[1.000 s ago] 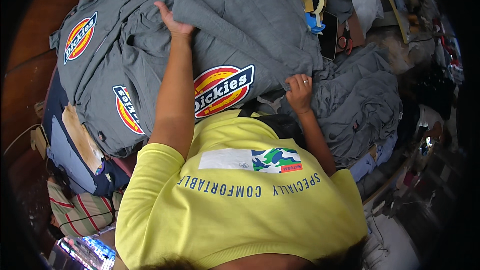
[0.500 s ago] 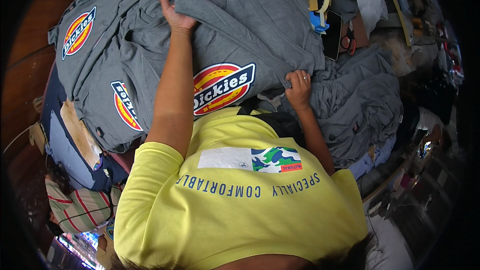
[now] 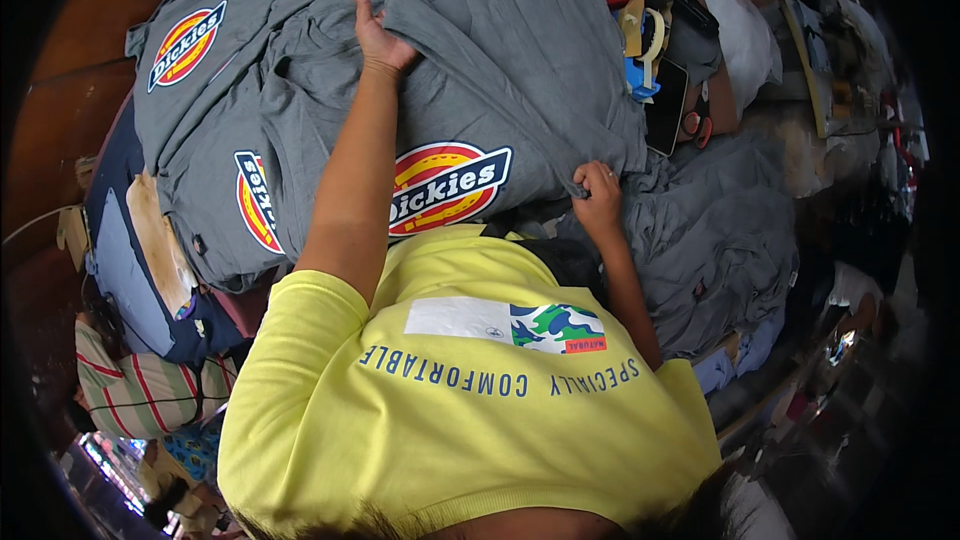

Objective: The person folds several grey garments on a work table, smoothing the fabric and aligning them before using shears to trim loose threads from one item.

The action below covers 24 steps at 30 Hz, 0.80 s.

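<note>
Several grey T-shirts with a red, yellow and navy printed emblem lie spread in front of me. My left hand reaches to the far part of the top grey T-shirt. Its thumb side sticks up with the digits apart, while a folded flap of the shirt covers the other fingers. Near the right end of that flap, my right hand is closed, pinching the shirt's edge between thumb and fingers. A raised crease runs slantwise between the two hands.
A crumpled heap of grey shirts lies to the right. Beyond it are orange-handled scissors, a dark phone and a tape roll on a blue dispenser. A person in a striped shirt is at the lower left.
The view has shifted slightly, so the shirts sit a little lower and further right. Both hands keep nearly the same places on the shirt.
</note>
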Tool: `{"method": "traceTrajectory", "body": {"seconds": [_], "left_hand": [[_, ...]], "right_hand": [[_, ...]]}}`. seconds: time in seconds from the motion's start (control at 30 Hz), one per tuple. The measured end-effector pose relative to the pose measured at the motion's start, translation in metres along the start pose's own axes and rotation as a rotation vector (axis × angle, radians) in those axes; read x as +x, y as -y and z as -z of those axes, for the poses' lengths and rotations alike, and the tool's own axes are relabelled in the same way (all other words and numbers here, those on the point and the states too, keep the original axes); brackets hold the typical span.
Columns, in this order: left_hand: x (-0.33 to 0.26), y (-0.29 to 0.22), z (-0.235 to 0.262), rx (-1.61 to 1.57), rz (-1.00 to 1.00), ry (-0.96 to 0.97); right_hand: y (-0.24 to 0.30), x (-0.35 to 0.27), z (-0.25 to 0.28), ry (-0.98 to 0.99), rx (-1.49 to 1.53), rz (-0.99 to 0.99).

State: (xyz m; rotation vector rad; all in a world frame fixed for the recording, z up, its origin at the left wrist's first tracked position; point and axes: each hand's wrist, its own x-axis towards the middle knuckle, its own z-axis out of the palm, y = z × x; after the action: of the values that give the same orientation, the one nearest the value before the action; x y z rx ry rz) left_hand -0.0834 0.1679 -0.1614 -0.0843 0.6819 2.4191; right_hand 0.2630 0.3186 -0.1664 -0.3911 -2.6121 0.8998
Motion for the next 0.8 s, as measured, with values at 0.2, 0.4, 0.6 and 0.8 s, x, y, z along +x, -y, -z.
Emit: {"method": "traceTrajectory", "body": {"seconds": [0.2, 0.4, 0.6, 0.8], "left_hand": [[0.008, -0.001, -0.014, 0.083, -0.05, 0.033], [-0.006, 0.02, -0.074, 0.67, 0.134, 0.0], [-0.016, 0.004, -0.046, 1.099, 0.059, -0.037], [-0.177, -0.066, 0.007, 1.333, -0.686, -0.362]], "right_hand": [[0.013, 0.006, 0.023, 0.048, 0.398, -0.287], [-0.005, 0.014, 0.061, -0.079, 0.678, -0.592], [0.024, 0.043, 0.059, -0.084, -0.241, -0.143], [0.072, 0.097, 0.009, 0.164, 0.187, 0.031]]}}
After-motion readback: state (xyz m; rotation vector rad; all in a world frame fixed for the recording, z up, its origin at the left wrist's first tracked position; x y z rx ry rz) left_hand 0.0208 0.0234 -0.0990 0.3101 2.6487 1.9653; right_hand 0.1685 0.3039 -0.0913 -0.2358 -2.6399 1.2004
